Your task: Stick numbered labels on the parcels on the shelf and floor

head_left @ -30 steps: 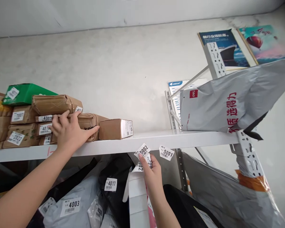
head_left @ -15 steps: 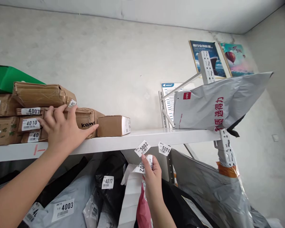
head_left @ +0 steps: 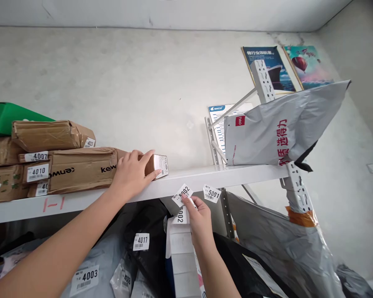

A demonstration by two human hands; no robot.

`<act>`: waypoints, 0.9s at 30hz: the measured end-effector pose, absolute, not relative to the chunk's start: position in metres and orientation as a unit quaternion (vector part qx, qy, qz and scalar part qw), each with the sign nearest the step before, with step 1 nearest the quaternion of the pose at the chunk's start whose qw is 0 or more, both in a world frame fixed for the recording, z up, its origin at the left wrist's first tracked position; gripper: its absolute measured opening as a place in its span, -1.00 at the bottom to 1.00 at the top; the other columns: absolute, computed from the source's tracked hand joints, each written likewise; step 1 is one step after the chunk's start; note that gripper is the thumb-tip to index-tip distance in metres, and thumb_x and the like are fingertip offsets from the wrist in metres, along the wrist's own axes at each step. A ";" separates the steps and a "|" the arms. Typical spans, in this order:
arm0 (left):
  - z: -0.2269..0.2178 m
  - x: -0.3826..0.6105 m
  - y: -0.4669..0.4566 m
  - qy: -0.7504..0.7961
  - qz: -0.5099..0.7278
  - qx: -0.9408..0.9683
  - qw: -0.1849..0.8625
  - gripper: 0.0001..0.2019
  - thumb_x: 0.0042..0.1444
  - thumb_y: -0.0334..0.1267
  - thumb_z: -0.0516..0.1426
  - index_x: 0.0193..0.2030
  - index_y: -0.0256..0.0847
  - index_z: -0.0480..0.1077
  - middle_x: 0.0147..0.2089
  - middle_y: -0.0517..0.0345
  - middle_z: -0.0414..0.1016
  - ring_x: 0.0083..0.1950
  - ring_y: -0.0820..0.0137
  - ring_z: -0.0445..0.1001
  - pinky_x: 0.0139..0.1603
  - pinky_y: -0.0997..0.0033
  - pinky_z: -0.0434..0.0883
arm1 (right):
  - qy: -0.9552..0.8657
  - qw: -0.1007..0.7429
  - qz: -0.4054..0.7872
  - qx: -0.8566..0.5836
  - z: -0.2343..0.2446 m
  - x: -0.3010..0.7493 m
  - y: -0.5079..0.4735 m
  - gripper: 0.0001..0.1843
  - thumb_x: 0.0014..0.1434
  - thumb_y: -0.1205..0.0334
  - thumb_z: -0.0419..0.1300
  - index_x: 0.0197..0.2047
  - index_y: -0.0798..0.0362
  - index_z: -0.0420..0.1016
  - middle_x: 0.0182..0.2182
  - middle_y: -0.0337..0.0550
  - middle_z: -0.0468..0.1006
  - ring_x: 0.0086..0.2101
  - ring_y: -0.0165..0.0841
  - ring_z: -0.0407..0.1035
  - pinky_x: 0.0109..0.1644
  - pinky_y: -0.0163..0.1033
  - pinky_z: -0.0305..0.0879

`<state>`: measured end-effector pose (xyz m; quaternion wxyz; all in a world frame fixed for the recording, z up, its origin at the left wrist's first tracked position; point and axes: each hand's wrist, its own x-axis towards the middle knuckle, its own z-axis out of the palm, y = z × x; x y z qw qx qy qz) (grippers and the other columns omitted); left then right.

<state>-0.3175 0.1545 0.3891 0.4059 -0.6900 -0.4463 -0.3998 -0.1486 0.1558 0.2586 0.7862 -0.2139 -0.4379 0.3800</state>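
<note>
My left hand [head_left: 131,171] is on a small cardboard box [head_left: 161,166] at the right end of the row of boxes, with the thumb on its front side and the fingers over its top. Part of the box is hidden behind the hand; a white printed label covers its end. My right hand [head_left: 202,221] pinches a long folded strip of white number labels [head_left: 183,248], which hangs below the shelf [head_left: 189,181]. Just above the thumb a 5002 label [head_left: 184,191] touches the shelf's front edge. A 5001 label [head_left: 211,193] hangs from that edge, to the right.
Left along the shelf are stacked a Kenwood-type printed carton [head_left: 83,170], a taped box [head_left: 46,134] and a green box [head_left: 15,118]. A grey mailing bag [head_left: 261,132] leans by the right post [head_left: 262,80]. Below lie black bags [head_left: 149,231] and a pale parcel [head_left: 87,277].
My left hand has moved right, from the printed carton and taped box to the small box at the row's end. My right hand still holds the label strip at the shelf edge.
</note>
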 end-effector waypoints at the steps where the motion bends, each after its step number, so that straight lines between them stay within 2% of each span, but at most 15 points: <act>1: 0.391 -0.314 0.155 -0.453 -0.408 -0.677 0.412 -0.43 0.16 0.09 0.07 0.28 -0.05 0.27 0.03 -0.11 0.37 0.08 0.01 0.31 0.13 -0.04 0.26 | -0.438 0.790 0.374 -0.210 0.258 -0.150 0.157 -0.53 -0.15 -0.13 0.42 -0.41 0.09 0.45 -0.51 -0.24 0.46 -0.43 -0.37 0.29 -0.27 -0.25 0.24; 3: 0.393 -0.308 0.156 -0.459 -0.418 -0.662 0.420 -0.46 0.15 0.09 0.10 0.25 0.01 0.32 0.01 -0.10 0.38 0.06 0.01 0.32 0.13 -0.06 0.25 | -0.427 0.799 0.373 -0.203 0.257 -0.153 0.156 -0.54 -0.15 -0.13 0.42 -0.46 0.08 0.40 -0.57 -0.31 0.38 -0.49 -0.44 0.20 -0.36 -0.30 0.16; 6: 0.385 -0.301 0.149 -0.413 -0.470 -0.651 0.431 -0.48 0.17 0.05 0.09 0.23 -0.08 0.36 0.05 -0.15 0.37 0.10 -0.01 0.31 0.13 -0.07 0.25 | -0.389 0.807 0.404 -0.184 0.257 -0.159 0.155 -0.49 -0.19 -0.14 0.44 -0.51 0.05 0.30 -0.64 -0.40 0.24 -0.56 -0.50 0.05 -0.45 -0.33 0.02; 9: 0.361 -0.297 0.127 -0.303 -0.545 -0.677 0.390 -0.57 0.22 0.00 0.02 0.07 -0.19 0.47 0.00 -0.13 0.40 0.05 0.10 0.36 0.07 0.08 0.33 | -0.366 0.810 0.427 -0.167 0.261 -0.167 0.151 -0.45 -0.23 -0.16 0.45 -0.53 0.02 0.24 -0.66 -0.41 0.19 -0.57 -0.50 0.03 -0.47 -0.33 0.01; 10: 0.351 -0.296 0.119 -0.289 -0.551 -0.710 0.330 -0.61 0.22 0.02 0.02 -0.03 -0.17 0.49 -0.08 -0.07 0.43 -0.04 0.17 0.41 -0.02 0.17 0.38 | -0.363 0.813 0.427 -0.161 0.261 -0.170 0.149 -0.45 -0.23 -0.17 0.44 -0.53 0.02 0.25 -0.65 -0.40 0.21 -0.57 -0.49 0.06 -0.46 -0.32 0.04; 12: 0.332 -0.295 0.105 -0.329 -0.527 -0.770 0.143 -0.65 0.18 0.05 0.05 -0.08 -0.10 0.47 -0.16 0.04 0.47 -0.15 0.26 0.46 -0.17 0.28 0.42 | -0.361 0.819 0.418 -0.157 0.258 -0.177 0.141 -0.47 -0.22 -0.19 0.43 -0.53 0.02 0.28 -0.64 -0.37 0.26 -0.57 -0.46 0.11 -0.46 -0.31 0.09; 14: 0.321 -0.294 0.098 -0.373 -0.499 -0.782 -0.011 -0.65 0.14 0.06 0.10 -0.06 -0.09 0.44 -0.12 0.06 0.50 -0.12 0.27 0.48 -0.18 0.30 0.44 | -0.362 0.831 0.392 -0.157 0.249 -0.187 0.128 -0.48 -0.16 -0.18 0.41 -0.55 0.02 0.27 -0.65 -0.37 0.25 -0.58 -0.47 0.10 -0.47 -0.31 0.10; 16: 0.319 -0.296 0.096 -0.375 -0.484 -0.783 -0.110 -0.61 0.08 0.08 0.15 -0.06 -0.12 0.43 -0.10 0.04 0.51 -0.08 0.25 0.49 -0.14 0.30 0.45 | -0.345 0.845 0.378 -0.156 0.237 -0.197 0.112 -0.47 -0.15 -0.16 0.42 -0.60 0.02 0.24 -0.67 -0.36 0.22 -0.60 -0.48 0.08 -0.50 -0.32 0.08; 20: 0.323 -0.300 0.091 -0.280 -0.479 -0.784 -0.279 -0.50 0.04 0.23 0.15 -0.12 -0.16 0.45 -0.29 0.12 0.48 -0.26 0.36 0.48 -0.26 0.41 0.45 | -0.277 0.862 0.402 -0.139 0.224 -0.209 0.089 -0.48 -0.22 -0.18 0.45 -0.58 0.03 0.34 -0.65 -0.29 0.33 -0.60 -0.46 0.14 -0.51 -0.31 0.14; 22: 0.324 -0.302 0.086 -0.262 -0.487 -0.783 -0.285 -0.54 -0.03 0.17 0.25 -0.13 -0.11 0.46 -0.33 0.18 0.46 -0.32 0.43 0.45 -0.32 0.49 0.43 | -0.275 0.863 0.404 -0.127 0.227 -0.209 0.087 -0.51 -0.21 -0.19 0.45 -0.52 0.05 0.42 -0.61 -0.25 0.40 -0.55 -0.43 0.21 -0.44 -0.29 0.24; 24: 0.323 -0.304 0.082 -0.286 -0.479 -0.791 -0.253 -0.64 -0.10 0.03 0.34 -0.21 -0.11 0.48 -0.38 0.22 0.45 -0.35 0.46 0.42 -0.36 0.55 0.41 | -0.295 0.858 0.405 -0.115 0.233 -0.208 0.091 -0.53 -0.18 -0.16 0.44 -0.49 0.07 0.46 -0.57 -0.23 0.43 -0.50 -0.41 0.24 -0.37 -0.27 0.29; 27: 0.324 -0.304 0.078 -0.326 -0.462 -0.803 -0.190 -0.79 0.00 -0.04 0.27 -0.39 -0.13 0.48 -0.43 0.21 0.46 -0.38 0.45 0.42 -0.38 0.54 0.40 | -0.334 0.842 0.410 -0.108 0.238 -0.207 0.097 -0.59 -0.13 -0.10 0.44 -0.44 0.09 0.52 -0.55 -0.24 0.44 -0.49 -0.42 0.26 -0.36 -0.28 0.30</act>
